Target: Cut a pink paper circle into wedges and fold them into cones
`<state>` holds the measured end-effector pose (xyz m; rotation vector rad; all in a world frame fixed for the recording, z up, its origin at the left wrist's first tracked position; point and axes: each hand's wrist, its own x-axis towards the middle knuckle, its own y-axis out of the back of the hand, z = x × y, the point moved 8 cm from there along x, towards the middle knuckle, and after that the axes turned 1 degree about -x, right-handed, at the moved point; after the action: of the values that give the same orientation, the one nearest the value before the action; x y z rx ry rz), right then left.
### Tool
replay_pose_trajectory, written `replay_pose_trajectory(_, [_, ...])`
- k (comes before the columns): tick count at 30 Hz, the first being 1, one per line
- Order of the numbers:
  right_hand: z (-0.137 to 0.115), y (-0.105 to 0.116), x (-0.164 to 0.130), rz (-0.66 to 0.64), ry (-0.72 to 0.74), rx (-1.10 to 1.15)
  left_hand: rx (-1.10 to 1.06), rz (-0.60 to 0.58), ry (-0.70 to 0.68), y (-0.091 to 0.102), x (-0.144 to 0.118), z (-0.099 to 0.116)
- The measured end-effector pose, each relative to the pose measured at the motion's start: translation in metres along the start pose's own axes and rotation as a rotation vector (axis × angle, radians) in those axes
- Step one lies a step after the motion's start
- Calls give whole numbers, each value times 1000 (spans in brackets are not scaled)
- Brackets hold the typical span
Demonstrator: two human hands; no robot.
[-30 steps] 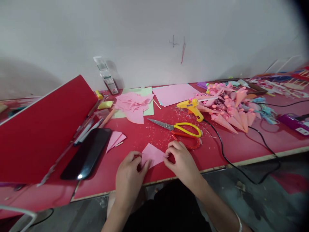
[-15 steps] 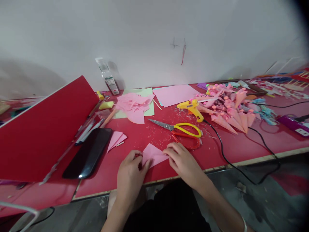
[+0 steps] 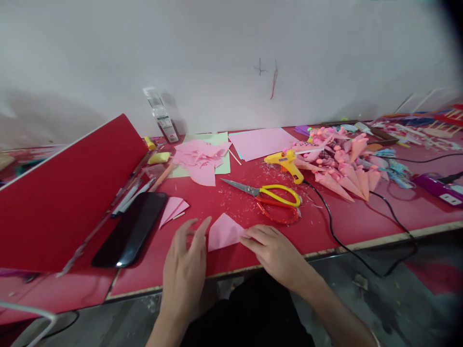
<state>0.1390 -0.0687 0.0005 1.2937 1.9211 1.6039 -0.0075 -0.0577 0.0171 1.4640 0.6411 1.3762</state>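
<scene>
Both forearms are bare, with no sleeves in view as far as the lower edge of the picture. The left hand (image 3: 184, 270) and the right hand (image 3: 277, 250) wear no gloves, and no rings show on the fingers (image 3: 199, 231). Dark, black-looking clothing (image 3: 249, 318) covers the lap between the arms.

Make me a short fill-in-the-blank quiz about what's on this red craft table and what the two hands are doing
1. The right hand presses its fingers on the edge of a folded piece of ____ paper.
2. The left hand, fingers spread, is at that paper's ____ edge.
3. The scissors beyond the paper have ____ handles.
4. The black phone lies to the ____ of the left hand.

Missing words: pink; left; yellow; left
</scene>
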Motion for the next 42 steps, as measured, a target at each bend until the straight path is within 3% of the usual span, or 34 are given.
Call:
replay_pose_trajectory(3, [-1, 0, 1, -12, -17, -23, -2, -75, -335, -5, -10, 33])
replay_pose_trajectory(5, [-1, 0, 2, -23, -27, -26, -14, -115, -403, -10, -15, 45])
replay_pose_trajectory(11, [-1, 1, 2, -44, -36, 2, -13, -164, -334, -13, -20, 38])
replay_pose_trajectory(20, [-2, 0, 0, -12, -14, -40, 1, -65, -304, 12, -30, 1])
replay_pose_trajectory(27, [-21, 1, 3, 17, -72, -99, -26, 99, -237, 30, -21, -2])
replay_pose_trajectory(32, [-29, 3, 12, -25, -95, 129, -69, -90, -289, 6, -19, 28])
replay_pose_trajectory(36, [-11, 17, 15, 50, -97, 166, -85, -198, -275, -7, -15, 39])
replay_pose_trajectory(42, [-3, 4, 5, -155, 23, 104, -155, -256, -337, -8, -12, 33])
